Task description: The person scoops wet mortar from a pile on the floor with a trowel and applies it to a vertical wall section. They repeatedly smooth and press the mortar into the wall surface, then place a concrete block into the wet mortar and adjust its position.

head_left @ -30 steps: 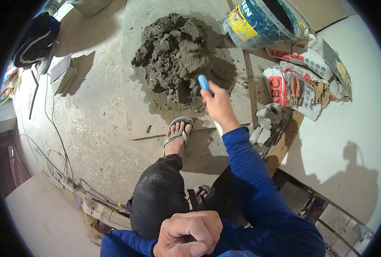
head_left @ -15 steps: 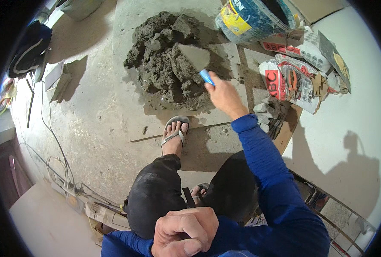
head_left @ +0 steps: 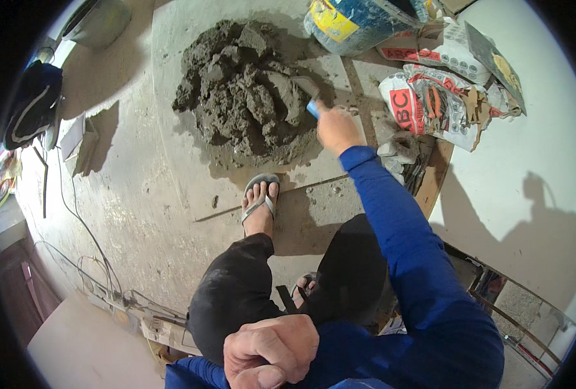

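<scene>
Your right hand (head_left: pixel 337 129) stretched far, fist closed round blue-handled trowel (head_left: pixel 307 91); blade dug into right side of wet mortar heap (head_left: pixel 246 97) on floor slab (head_left: pixel 171 168). Your left hand (head_left: pixel 272 350) near, curled into loose fist on knee, holding nothing. Sandalled foot (head_left: pixel 260 204) just near of heap. Torn cement bags (head_left: pixel 430 97) right of heap.

Bare concrete floor (head_left: pixel 139 194), white wall (head_left: pixel 521 149), harsh shadows.
</scene>
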`<control>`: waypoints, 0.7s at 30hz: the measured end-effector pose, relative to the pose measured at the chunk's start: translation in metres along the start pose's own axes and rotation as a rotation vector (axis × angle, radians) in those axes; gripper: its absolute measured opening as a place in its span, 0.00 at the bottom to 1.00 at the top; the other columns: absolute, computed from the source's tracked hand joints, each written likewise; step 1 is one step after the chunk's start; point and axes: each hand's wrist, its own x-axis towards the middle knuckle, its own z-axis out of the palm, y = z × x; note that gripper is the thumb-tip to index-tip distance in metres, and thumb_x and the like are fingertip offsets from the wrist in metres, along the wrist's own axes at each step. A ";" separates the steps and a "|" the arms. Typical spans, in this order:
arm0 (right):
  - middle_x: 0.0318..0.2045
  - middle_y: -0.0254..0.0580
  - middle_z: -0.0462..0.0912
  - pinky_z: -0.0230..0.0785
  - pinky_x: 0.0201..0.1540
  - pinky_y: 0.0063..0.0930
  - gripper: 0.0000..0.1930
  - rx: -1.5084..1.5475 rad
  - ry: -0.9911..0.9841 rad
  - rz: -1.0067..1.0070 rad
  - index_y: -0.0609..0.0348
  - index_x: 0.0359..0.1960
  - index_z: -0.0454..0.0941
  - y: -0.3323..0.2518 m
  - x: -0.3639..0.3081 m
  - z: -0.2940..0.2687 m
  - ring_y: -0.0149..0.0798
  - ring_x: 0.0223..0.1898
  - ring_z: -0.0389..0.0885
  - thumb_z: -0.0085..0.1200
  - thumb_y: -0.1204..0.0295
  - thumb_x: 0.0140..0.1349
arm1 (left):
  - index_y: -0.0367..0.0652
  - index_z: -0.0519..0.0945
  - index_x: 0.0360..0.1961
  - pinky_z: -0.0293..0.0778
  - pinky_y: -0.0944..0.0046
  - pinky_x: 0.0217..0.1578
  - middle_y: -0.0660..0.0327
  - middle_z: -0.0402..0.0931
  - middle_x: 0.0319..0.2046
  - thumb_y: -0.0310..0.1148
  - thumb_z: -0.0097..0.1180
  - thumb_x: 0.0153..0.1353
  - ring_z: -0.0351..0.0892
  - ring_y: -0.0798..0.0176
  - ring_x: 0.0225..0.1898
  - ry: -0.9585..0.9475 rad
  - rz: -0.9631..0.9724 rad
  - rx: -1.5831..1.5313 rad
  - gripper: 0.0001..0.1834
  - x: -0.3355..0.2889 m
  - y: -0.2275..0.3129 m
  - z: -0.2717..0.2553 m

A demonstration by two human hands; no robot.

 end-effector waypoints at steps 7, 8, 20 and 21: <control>0.40 0.57 0.88 0.78 0.47 0.59 0.19 0.099 -0.044 0.098 0.47 0.62 0.79 0.060 -0.033 0.010 0.63 0.45 0.87 0.51 0.64 0.71 | 0.41 0.77 0.29 0.66 0.62 0.29 0.60 0.75 0.24 0.36 0.55 0.72 0.71 0.64 0.24 -0.076 0.027 -0.022 0.14 0.002 -0.001 -0.005; 0.40 0.58 0.88 0.78 0.47 0.58 0.19 0.100 -0.047 0.151 0.47 0.62 0.79 0.070 -0.036 0.017 0.63 0.45 0.87 0.52 0.63 0.71 | 0.41 0.77 0.29 0.66 0.62 0.29 0.60 0.76 0.25 0.36 0.55 0.72 0.71 0.64 0.24 -0.065 0.022 -0.016 0.14 0.002 -0.001 -0.005; 0.41 0.56 0.89 0.79 0.49 0.55 0.14 0.502 -0.009 0.196 0.53 0.50 0.85 -0.008 0.022 0.075 0.61 0.46 0.87 0.57 0.61 0.68 | 0.39 0.77 0.32 0.69 0.61 0.28 0.58 0.78 0.26 0.37 0.55 0.70 0.75 0.62 0.25 -0.278 0.022 -0.045 0.13 0.002 -0.009 -0.018; 0.41 0.56 0.89 0.79 0.49 0.55 0.15 0.516 0.064 0.190 0.52 0.51 0.85 -0.009 0.020 0.070 0.61 0.46 0.87 0.58 0.61 0.68 | 0.38 0.78 0.33 0.70 0.60 0.28 0.57 0.78 0.26 0.37 0.55 0.70 0.76 0.61 0.25 -0.312 0.022 -0.061 0.13 0.004 -0.009 -0.017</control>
